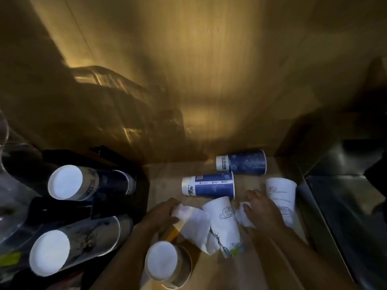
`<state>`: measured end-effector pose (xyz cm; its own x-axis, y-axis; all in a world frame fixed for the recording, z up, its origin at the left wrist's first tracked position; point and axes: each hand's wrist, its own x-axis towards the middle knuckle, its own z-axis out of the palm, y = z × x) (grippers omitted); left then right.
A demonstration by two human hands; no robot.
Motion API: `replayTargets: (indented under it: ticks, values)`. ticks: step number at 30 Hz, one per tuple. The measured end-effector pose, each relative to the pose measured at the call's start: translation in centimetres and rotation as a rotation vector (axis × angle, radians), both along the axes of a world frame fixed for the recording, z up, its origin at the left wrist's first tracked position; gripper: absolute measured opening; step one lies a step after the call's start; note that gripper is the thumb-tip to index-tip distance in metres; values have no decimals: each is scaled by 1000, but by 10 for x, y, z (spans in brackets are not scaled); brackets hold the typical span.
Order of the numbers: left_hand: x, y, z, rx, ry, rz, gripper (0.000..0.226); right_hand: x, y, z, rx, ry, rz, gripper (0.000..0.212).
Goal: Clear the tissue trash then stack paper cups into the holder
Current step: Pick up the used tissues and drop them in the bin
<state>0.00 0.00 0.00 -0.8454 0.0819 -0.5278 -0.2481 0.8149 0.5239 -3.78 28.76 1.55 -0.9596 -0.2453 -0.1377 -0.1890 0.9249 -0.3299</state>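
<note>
My left hand (pixel 160 214) grips one edge of a crumpled white tissue (pixel 193 226) lying on the wooden counter. My right hand (pixel 261 210) closes on a smaller wad of tissue (pixel 243 216). Between the hands a white printed paper cup (pixel 225 222) lies on its side. A second white cup (pixel 281 195) sits just right of my right hand. Two blue cups lie on their sides behind, one near (pixel 209 185) and one far (pixel 241 162). An upside-down cup (pixel 162 260) rests at the front. The black cup holder (pixel 69 208) at left carries two horizontal cup stacks (pixel 83 183).
A wooden wall panel (pixel 199 80) rises right behind the counter. A steel sink or tray (pixel 345 206) borders the counter on the right. Clear plastic items (pixel 8 185) crowd the far left beside the holder.
</note>
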Motion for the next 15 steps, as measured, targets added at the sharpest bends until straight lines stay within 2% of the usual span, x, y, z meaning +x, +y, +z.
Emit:
replayTargets:
  ticks: [4, 6, 9, 13, 15]
  values:
    - [12, 3, -2, 113, 20, 36, 44, 8, 1, -17, 100, -49, -26, 38]
    - [20, 6, -8, 140, 42, 39, 31, 11, 1, -25, 73, -95, -69, 36]
    - [28, 7, -12, 57, 94, 133, 6, 12, 2, -32, 115, -140, -90, 33]
    - [30, 5, -9, 98, 53, 243, 10, 11, 2, -31, 170, -160, -90, 23]
    - [29, 3, -5, 135, 88, 272, 25, 10, 3, -28, 140, -160, -96, 21]
